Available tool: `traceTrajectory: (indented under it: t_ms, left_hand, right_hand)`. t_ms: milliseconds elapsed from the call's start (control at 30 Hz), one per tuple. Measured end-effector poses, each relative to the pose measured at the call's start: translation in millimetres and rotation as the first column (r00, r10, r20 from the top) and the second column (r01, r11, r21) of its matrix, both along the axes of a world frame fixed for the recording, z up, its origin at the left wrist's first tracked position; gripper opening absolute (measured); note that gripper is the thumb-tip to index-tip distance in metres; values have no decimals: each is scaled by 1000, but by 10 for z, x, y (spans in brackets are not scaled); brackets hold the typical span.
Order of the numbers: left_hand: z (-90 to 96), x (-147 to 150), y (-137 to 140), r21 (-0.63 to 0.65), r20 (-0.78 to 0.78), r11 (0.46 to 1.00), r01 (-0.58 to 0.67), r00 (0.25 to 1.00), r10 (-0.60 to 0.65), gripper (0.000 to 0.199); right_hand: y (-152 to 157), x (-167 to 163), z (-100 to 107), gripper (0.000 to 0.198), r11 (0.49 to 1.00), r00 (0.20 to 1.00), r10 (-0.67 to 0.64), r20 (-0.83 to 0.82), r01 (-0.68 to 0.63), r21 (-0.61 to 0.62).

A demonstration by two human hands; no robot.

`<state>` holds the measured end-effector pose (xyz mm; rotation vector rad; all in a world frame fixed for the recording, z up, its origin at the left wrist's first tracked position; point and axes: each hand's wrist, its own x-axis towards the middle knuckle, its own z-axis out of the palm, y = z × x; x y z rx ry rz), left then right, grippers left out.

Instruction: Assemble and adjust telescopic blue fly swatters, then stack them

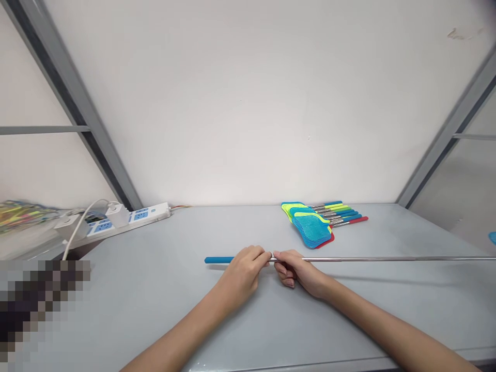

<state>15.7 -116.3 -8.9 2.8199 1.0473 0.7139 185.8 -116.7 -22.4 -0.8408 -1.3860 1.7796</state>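
A telescopic fly swatter (pixel 368 259) is stretched out level above the grey table, its blue handle pointing left and its thin metal rod running off the right edge. My left hand (pixel 249 263) is closed over the inner end of the blue handle. Just beside it, my right hand (pixel 294 268) pinches the metal rod between thumb and fingers. The two hands nearly touch. A bit of blue mesh (pixel 492 237) shows at the right edge; whether it belongs to this swatter I cannot tell.
Behind my hands lies a pile of fly swatters (pixel 312 227) in blue, yellow-green and red, handles to the right. A white power strip (pixel 132 219) with plugs lies at the back left. Colourful items (pixel 23 214) sit beyond it. Grey frame posts (pixel 89 119) flank the white wall.
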Motion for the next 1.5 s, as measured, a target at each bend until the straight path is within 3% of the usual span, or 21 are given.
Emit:
traceTrajectory:
  t_ms: [333, 533, 667, 1000, 1500]
  left_hand:
    - [44, -28, 31, -103, 200, 994, -25, 979, 45, 22]
    - [67, -186, 204, -81, 108, 968, -237, 963, 245, 24]
    - [42, -209, 214, -97, 3, 956, -278, 960, 280, 35]
    - [10, -148, 162, -49, 31, 905, -422, 905, 424, 45]
    - [-7, -91, 101, -17, 9, 941, -339, 941, 339, 31]
  right_hand:
    - [42, 24, -27, 37, 995, 994, -88, -66, 85, -43]
    - [73, 91, 28, 37, 983, 983, -181, -26, 181, -16]
    - [100, 106, 12, 37, 985, 986, -169, -14, 168, -25]
    - [0, 35, 34, 40, 998, 996, -55, 63, 54, 29]
    - [29, 59, 37, 38, 999, 999, -37, -13, 36, -36]
